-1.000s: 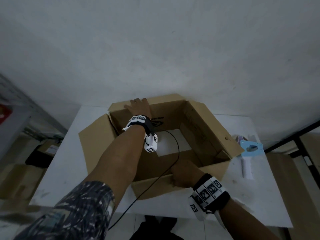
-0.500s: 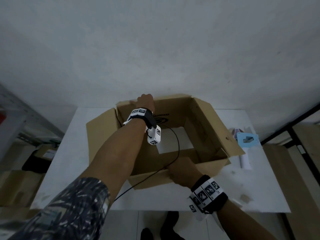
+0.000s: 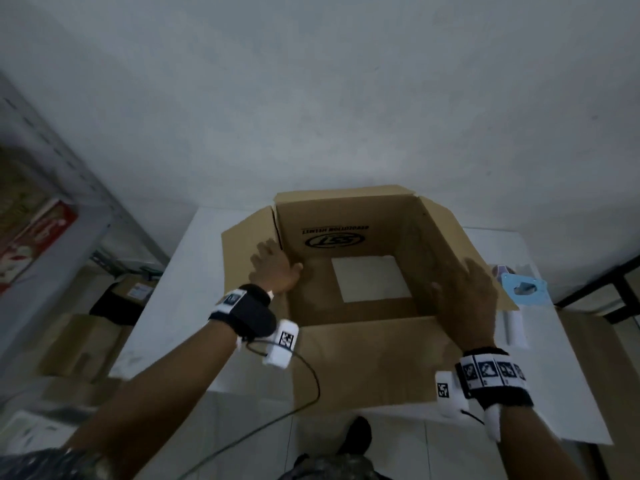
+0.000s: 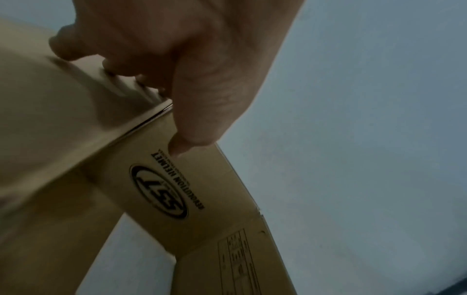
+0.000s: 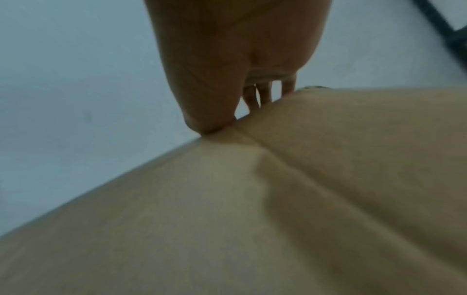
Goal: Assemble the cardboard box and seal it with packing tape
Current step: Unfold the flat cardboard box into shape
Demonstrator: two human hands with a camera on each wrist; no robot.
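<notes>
A brown cardboard box [image 3: 346, 244] stands opened out on the white table [image 3: 571, 375], its top flaps splayed outward. The table shows through a square gap in its bottom. My left hand [image 3: 273, 268] grips the top edge of the left wall near the far corner, thumb inside by the printed logo and fingers curled over the outside [image 4: 161, 49]. My right hand [image 3: 464, 299] holds the right wall's top edge, thumb on the inner side and fingers beyond it [image 5: 227, 49]. A light blue tape dispenser [image 3: 524, 289] with a white handle lies right of the box.
A metal shelf [image 3: 52, 202] holding a red packet stands at the left, with cartons [image 3: 79, 341] on the floor below it. A black frame [image 3: 606, 282] runs past the table's right side. A black cable [image 3: 311, 382] hangs from my left wrist over the near flap.
The box has been squared up and turned. My left hand moved from the far wall to the left wall. My right hand left the near flap and took the right wall.
</notes>
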